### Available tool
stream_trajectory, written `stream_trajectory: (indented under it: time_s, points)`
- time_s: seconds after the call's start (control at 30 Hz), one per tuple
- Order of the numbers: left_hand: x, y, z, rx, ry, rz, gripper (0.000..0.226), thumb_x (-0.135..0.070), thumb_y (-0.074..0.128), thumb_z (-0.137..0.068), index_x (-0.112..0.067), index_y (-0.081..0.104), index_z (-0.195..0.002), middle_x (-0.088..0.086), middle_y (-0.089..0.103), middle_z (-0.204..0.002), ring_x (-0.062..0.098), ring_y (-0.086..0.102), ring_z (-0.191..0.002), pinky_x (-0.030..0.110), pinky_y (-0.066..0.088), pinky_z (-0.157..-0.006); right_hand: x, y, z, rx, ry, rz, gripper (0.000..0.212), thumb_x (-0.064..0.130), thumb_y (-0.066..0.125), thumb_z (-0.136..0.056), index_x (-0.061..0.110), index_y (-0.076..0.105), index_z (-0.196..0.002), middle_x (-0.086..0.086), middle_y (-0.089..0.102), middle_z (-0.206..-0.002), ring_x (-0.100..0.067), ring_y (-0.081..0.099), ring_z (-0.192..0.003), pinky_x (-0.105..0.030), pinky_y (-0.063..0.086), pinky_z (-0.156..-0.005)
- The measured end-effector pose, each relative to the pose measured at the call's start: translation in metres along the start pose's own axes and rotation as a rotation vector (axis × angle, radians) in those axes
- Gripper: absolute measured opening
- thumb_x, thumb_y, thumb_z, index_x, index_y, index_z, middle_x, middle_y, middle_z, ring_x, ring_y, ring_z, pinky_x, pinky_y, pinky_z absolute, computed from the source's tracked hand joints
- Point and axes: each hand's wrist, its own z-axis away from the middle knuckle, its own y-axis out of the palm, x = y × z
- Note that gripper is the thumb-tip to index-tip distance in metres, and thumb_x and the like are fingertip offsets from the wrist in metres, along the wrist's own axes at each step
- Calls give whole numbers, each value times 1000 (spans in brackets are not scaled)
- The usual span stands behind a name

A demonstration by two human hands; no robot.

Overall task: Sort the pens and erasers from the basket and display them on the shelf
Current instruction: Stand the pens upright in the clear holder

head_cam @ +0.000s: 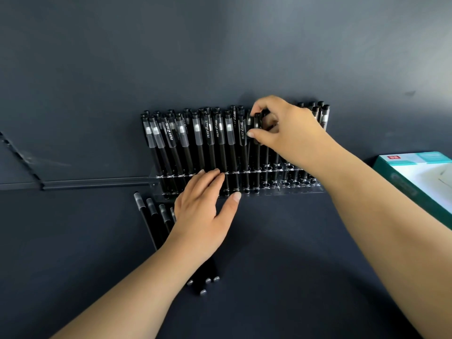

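A dark matte shelf surface [281, 253] and wall fill the head view. The right hand [281, 128] pinches a black capped pen [256, 143] upright in the clear acrylic holder [293, 189]; lower it straight into its hole. The left hand [203, 211], fingers flat, steadies the holder, with loose black pens [149, 216] beneath it. A teal box [415, 177] lies right.

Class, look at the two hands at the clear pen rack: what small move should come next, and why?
Probably the right hand should lower the black pen it pinches into its hole. The pen stands upright in the clear rack beside filled slots, while the left hand rests flat on the rack's front, seemingly steadying it.
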Motion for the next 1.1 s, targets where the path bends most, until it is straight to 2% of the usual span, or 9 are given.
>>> stream_trajectory:
  time_s: [0.13, 0.37, 0.5, 0.57, 0.67, 0.77, 0.9, 1.0, 1.1]
  points:
    - [-1, 0, 1, 4, 2, -9, 54, -42, 34, -94, -24, 25, -144, -19, 16, -150, -6, 0, -136, 20, -2, -108, 0, 1, 0, -10, -6, 41, 29, 24, 61, -87, 20, 53, -115, 13, 50, -73, -22, 61, -78, -21, 42, -63]
    - [-5, -11, 2, 86, 63, -193, 57, -47, 27, -95, -26, 15, -147, -14, 13, -153, 1, 1, -140, 25, -6, -111, 5, -6, 7, -135, -16, -11, 38, 25, 61, -87, 20, 51, -123, 3, 57, -92, -9, 55, -79, -14, 40, -71]
    - [-7, -40, 7, -62, 45, 10, 42, -42, 41, -93, -25, 51, -129, -14, 50, -129, 1, 42, -120, 14, 30, -98, 17, 0, 26, -246, -27, -129, 25, 22, 62, -86, 18, 58, -110, 3, 56, -88, 1, 51, -72, -9, 39, -70]
    - [-7, -59, 8, -158, -76, 209, 26, -38, 48, -91, -27, 65, -108, -21, 60, -99, -2, 54, -95, 12, 37, -80, 23, 11, 41, -156, -47, -121, 22, 23, 62, -85, 16, 61, -106, 6, 55, -85, 2, 50, -71, -7, 40, -70]
    - [9, -81, 11, -195, -237, 202, 16, -40, 52, -89, -28, 61, -96, -18, 59, -90, 7, 56, -95, 24, 39, -81, 31, 38, 68, 84, -125, -64, 26, 27, 62, -85, 14, 63, -107, 6, 57, -91, 2, 49, -77, -7, 41, -76]
    - [34, -87, 18, -86, -488, 124, 44, -48, 58, -83, -16, 56, -113, -6, 58, -100, 20, 54, -107, 32, 41, -89, 41, 59, 89, 326, -217, -25, 33, 32, 57, -88, 15, 60, -116, 4, 60, -111, -3, 51, -98, -14, 39, -90]
    - [53, -78, 26, 44, -695, 48, 54, -56, 60, -78, -10, 57, -107, 6, 56, -115, 29, 47, -119, 32, 39, -90, 47, 74, 100, 535, -279, 51, 48, 40, 47, -92, 22, 43, -136, 8, 42, -140, -4, 32, -131, -12, 20, -104]
    - [55, -67, 23, 147, -740, -136, 91, -71, 54, -71, -12, 38, -137, 8, 35, -144, 28, 29, -134, 38, 32, -105, 44, 78, 103, 635, -331, 136, 54, 45, 40, -92, 26, 30, -142, 13, 24, -150, 2, 10, -138, -12, 5, -107]
    - [52, -62, 20, 234, -716, -278, 99, -75, 49, -72, -11, 25, -144, 8, 21, -150, 29, 18, -138, 40, 25, -109, 42, 77, 102, 666, -332, 161, 55, 48, 37, -92, 29, 27, -143, 15, 19, -152, 8, 3, -134, -8, 0, -103]
